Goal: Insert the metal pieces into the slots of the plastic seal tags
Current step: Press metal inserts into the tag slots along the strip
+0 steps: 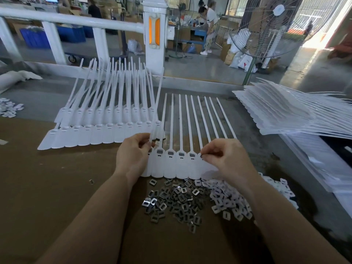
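Note:
A joined strip of white plastic seal tags [176,166] lies on the brown cardboard in front of me, tails pointing away. Several of its slots show a dark metal piece inside. My left hand [133,153] pinches the strip's left end near a tag head. My right hand [226,157] pinches a small metal piece with thumb and forefinger at a slot near the strip's right end. A heap of loose metal pieces [175,199] lies just below the strip. The tags under my right palm are hidden.
Two strips of tags [102,130] lie overlapped to the left rear. A pile of small white plastic pieces [232,199] sits right of the metal heap. Stacked tag strips [289,115] fill the right side. A white railing [76,20] stands behind the bench.

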The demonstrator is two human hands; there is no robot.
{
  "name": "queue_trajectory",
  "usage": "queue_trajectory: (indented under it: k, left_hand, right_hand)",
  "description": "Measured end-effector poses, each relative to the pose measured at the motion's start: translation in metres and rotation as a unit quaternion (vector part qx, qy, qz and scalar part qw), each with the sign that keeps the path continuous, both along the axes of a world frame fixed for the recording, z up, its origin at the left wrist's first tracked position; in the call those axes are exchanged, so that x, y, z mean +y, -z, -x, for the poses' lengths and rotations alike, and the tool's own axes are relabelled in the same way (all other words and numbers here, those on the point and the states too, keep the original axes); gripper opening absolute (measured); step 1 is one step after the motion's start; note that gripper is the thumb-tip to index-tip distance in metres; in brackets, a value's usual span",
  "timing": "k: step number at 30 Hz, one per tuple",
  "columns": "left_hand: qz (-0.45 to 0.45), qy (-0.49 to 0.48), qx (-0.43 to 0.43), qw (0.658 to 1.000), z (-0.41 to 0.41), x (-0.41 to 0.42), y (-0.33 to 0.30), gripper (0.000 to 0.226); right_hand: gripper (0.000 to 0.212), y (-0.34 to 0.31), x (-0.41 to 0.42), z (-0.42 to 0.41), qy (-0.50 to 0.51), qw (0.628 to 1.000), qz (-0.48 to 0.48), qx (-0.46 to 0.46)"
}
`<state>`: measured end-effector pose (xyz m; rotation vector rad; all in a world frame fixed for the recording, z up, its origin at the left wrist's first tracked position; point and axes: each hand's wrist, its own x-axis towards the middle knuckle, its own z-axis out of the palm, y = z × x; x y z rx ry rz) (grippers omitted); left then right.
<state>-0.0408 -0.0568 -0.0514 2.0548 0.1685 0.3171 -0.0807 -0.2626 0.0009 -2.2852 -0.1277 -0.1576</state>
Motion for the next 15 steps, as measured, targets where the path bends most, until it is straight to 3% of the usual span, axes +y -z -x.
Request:
queue_trajectory:
  k: [6,15]
  left_hand:
    - [0.007,0.001,0.005,1.0,0.001,-0.001,-0.001,0.027]
    - [0.014,0.006,0.006,1.0,0.002,0.001,-0.003,0.03]
  right_hand:
    - [0.004,-0.001,-0.015,-0.011,0.029,0.999,0.01,0.012]
    - [0.01,0.001,-0.005,0.002,-0.118,0.989,0.061,0.071]
